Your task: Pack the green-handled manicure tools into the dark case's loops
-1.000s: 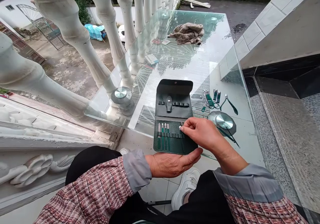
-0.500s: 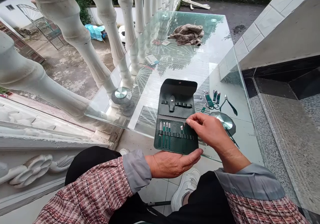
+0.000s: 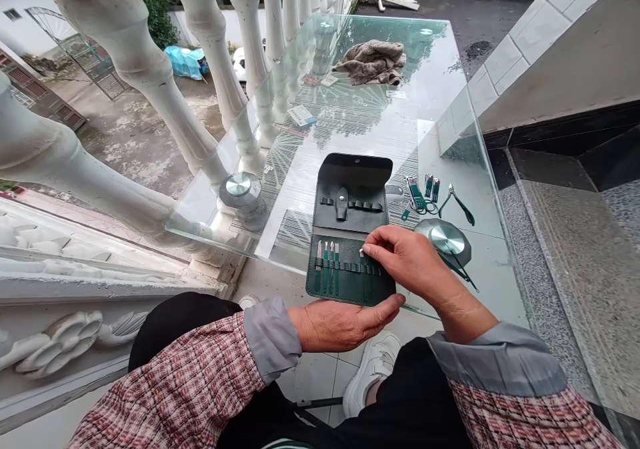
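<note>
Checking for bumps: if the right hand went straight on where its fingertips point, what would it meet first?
The right hand would probably meet the nearest green-handled tool in the strap of the open leather case, though depth is unclear.

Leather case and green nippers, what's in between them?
In the head view, a grey oblong thing, a green nail clipper and two small clippers lie between the open leather case and the green-handled nippers.
</note>
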The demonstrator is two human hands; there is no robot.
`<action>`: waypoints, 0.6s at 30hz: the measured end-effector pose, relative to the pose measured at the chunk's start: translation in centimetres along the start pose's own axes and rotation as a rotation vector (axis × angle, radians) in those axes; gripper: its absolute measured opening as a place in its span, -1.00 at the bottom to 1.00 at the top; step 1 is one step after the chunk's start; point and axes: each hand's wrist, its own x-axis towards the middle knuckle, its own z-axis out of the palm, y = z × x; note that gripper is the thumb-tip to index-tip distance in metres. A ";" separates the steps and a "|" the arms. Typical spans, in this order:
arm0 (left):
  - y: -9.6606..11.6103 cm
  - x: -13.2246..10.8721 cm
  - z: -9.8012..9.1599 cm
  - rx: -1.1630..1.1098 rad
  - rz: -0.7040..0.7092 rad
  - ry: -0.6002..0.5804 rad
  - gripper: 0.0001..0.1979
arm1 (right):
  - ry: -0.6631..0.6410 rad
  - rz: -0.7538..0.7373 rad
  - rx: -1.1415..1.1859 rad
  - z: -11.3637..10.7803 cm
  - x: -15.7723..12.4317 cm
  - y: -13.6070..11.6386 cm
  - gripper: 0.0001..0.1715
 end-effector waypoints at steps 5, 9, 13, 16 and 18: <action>0.1 0.0 0.1 -0.259 -0.061 0.045 -0.46 | -0.033 -0.025 0.030 0.0 -0.1 0.1 -0.83; 0.2 -0.1 0.2 -1.297 -0.468 0.245 -0.41 | 0.015 0.003 0.118 -0.4 -0.4 0.0 -0.85; 0.0 -0.4 -0.3 -2.902 -0.820 0.535 -0.43 | 0.296 0.110 0.264 -2.3 -1.1 1.2 -0.78; -0.3 -0.6 -0.6 -3.654 -0.769 0.598 -0.46 | 0.516 0.242 0.312 -4.3 -1.8 3.3 -0.69; -0.4 -0.6 -0.6 -3.807 -0.742 0.651 -0.46 | 0.575 0.309 0.290 -5.3 -2.4 4.8 -0.68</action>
